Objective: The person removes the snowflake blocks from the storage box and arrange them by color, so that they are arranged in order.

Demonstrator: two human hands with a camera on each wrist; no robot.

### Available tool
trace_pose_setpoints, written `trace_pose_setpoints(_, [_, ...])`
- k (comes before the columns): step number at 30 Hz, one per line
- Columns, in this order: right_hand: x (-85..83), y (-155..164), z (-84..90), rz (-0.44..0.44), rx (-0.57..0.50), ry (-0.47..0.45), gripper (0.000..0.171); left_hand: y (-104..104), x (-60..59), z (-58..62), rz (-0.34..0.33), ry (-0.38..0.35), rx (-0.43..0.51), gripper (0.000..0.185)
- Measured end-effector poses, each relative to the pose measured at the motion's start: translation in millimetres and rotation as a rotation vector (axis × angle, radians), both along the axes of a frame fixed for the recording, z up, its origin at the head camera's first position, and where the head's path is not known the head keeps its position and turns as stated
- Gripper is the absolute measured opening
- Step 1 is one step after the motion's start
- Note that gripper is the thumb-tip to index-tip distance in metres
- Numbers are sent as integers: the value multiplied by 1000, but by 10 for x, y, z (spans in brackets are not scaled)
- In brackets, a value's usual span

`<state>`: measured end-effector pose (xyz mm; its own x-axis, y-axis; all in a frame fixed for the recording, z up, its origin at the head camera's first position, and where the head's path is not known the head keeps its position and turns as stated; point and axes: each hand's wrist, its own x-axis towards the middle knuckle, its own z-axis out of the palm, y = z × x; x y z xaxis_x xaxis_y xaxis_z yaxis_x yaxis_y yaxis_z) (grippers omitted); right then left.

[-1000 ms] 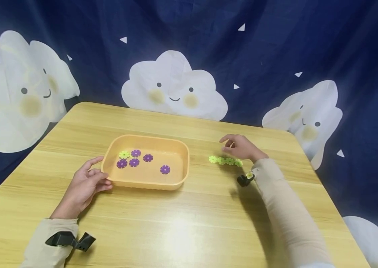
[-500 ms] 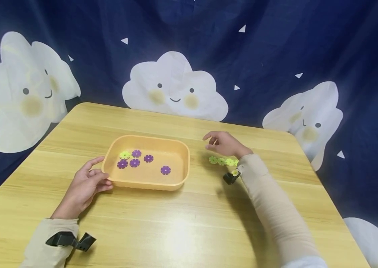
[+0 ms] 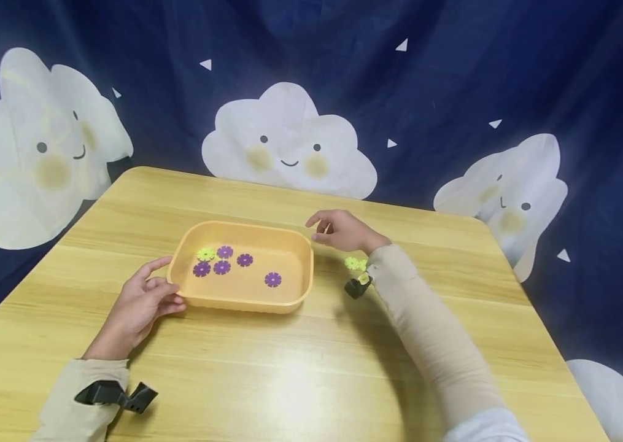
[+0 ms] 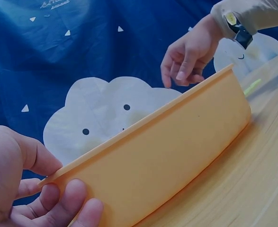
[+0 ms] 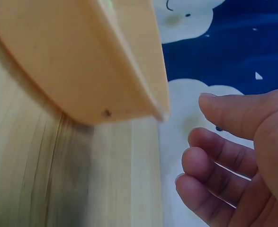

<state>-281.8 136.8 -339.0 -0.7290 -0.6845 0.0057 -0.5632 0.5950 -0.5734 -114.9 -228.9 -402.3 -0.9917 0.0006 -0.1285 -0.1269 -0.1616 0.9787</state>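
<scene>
A dark blue backdrop (image 3: 455, 73) with smiling white clouds hangs behind your wooden tabletop (image 3: 300, 374). Near the middle of the tabletop sits an orange tray (image 3: 296, 288), long side toward you.

Your left hand (image 3: 142, 304) rests on the tabletop at the tray's near left corner. Its fingers are curled lightly against the outside of the tray wall with the thumb up by the rim, as the left wrist view shows (image 4: 44, 198); it touches the tray without gripping it.

Your right hand (image 3: 341, 232) hovers just past the tray's far right corner, above the tabletop. Its fingers are loosely bent and spread, and the right wrist view (image 5: 233, 161) shows the palm and fingers bare, holding nothing, with the tray's corner close beside them.

Inside the tray lie four purple flower discs (image 3: 221, 267), three clustered toward the left with one green disc (image 3: 205, 253) among them, and one purple disc (image 3: 272, 279) alone nearer the right. All lie flat on the tray floor.

On the tabletop just right of the tray, a short row of green discs (image 3: 353, 263) lies flat, partly hidden behind your right sleeve (image 3: 427, 331).
</scene>
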Motion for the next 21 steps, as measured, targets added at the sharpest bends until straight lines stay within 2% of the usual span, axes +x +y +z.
trace_pose_setpoints(6, [-7,-199,10,42,-36,-31,24,5,-1,3,1,-1,4,64])
trace_pose_setpoints(13, [-9,-457,-54,55,-167,-214,27,-6,5,9,4,-9,-11,65])
trace_pose_setpoints(17, [11,-611,-51,49,-158,-248,31,-5,7,8,4,-7,-15,65])
trace_pose_setpoints(21, [11,-764,-36,43,-98,-280,37,-5,8,2,4,-2,-12,64])
